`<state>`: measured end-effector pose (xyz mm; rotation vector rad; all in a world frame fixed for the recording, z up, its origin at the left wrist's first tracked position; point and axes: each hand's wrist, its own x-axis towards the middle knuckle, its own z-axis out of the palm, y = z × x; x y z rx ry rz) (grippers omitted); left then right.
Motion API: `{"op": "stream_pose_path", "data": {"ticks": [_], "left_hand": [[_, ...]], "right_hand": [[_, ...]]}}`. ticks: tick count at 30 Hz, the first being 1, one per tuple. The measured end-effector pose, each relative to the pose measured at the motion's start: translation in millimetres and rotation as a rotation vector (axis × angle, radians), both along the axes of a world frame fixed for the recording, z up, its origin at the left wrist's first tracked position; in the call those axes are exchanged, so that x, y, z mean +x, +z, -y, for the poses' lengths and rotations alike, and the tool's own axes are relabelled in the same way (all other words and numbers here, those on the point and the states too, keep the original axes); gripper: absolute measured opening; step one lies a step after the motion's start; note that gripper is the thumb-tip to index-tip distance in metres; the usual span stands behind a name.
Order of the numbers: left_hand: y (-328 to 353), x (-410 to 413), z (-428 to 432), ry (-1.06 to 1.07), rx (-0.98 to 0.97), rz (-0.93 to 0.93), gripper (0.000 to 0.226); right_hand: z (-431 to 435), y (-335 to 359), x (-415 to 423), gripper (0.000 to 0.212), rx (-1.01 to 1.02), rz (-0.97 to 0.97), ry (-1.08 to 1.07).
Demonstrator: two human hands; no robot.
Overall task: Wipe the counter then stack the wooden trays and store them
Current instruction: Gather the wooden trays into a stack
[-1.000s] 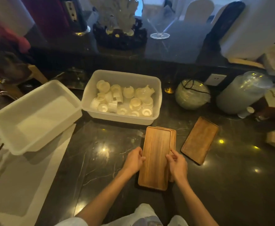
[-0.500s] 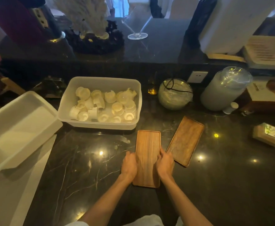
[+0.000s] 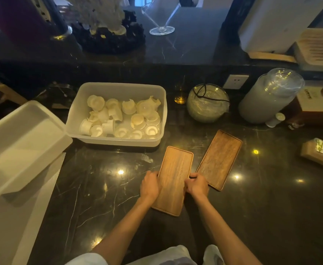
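Your left hand (image 3: 150,185) and your right hand (image 3: 197,185) hold the long brown wooden tray (image 3: 174,176) by its two long sides, one hand on each. The fingers of both hands are bent and close together, pressing in on the edges. The tray lies flat on the dark shiny stone counter (image 3: 99,188), right in front of you. I cannot tell if another tray hides under it. The second brown wooden tray (image 3: 220,159) lies flat just beside your right hand, turned at a slant.

I think these trays are stiff and light. They will not bend or flop. The wood looks smooth and so does the counter, so a tray could slide when you push it. Each has a thin raised rim, good for fingertips. Hold it by the long sides near the middle to keep it level. Set it down softly, rims lined up. Mind the clear plastic tub of small white cups (image 3: 114,141) close behind.
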<state>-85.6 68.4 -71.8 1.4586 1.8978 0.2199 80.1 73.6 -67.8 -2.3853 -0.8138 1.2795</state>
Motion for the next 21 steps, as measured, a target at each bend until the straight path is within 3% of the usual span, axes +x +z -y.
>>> {"op": "stream_pose_path", "data": {"ticks": [2,7,10,15,21], "left_hand": [[4,-9,-15,-0.033,-0.004,-0.021,0.028],[16,-31,-54,-0.151,0.008,-0.218,0.022],[21,-41,-70,-0.329,0.002,-0.289,0.027],[23,-38,-85,-0.621,-0.022,-0.341,0.028],[27,-34,-81,-0.702,0.013,-0.373,0.025]], "right_hand": [[5,5,-6,0.011,-0.118,-0.156,-0.048],[30,5,-63,0.022,-0.213,-0.635,-0.285],[36,0,-99,0.045,-0.199,-0.764,-0.543],[42,10,-119,0.039,-0.268,-0.913,-0.718],[52,20,-110,0.039,-0.234,-0.958,-0.777]]}}
